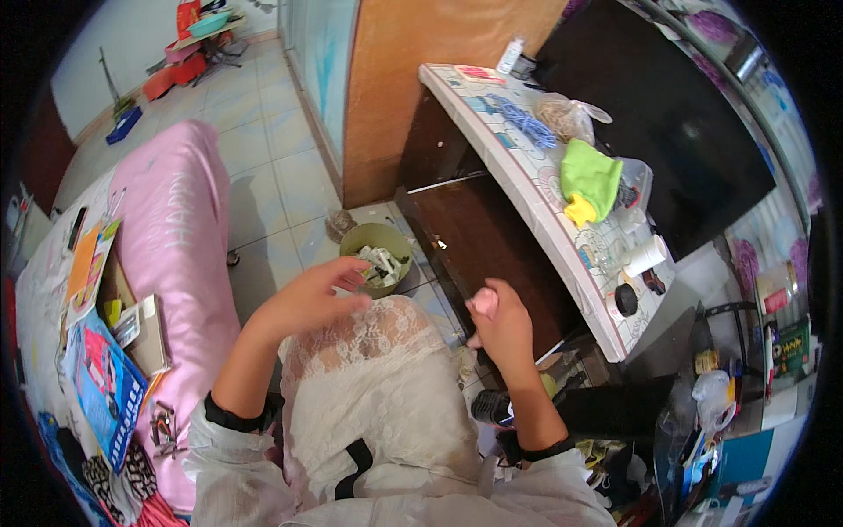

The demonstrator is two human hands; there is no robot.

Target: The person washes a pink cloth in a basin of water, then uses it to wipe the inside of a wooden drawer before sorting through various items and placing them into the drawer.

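Note:
My left hand (319,293) is over my lap with its fingers apart and nothing in it. Its fingertips overlap the near rim of a green waste bin (352,237) in the view. White crumpled waste (382,265) lies inside the bin. On the other side of my lap, my right hand (506,326) is curled around a small rounded pink object (486,302), whose kind I cannot make out. A white lace-trimmed skirt (388,388) covers my lap, with a black strap (355,468) lying on it.
On the right, a table with a patterned cover (573,280) bears blue cord (520,118), a green-and-yellow cloth item (591,179), a white bottle (644,257) and a black-lidded jar (624,302). A pink-covered bed (197,277) at left holds books (102,388) and small tools (163,425).

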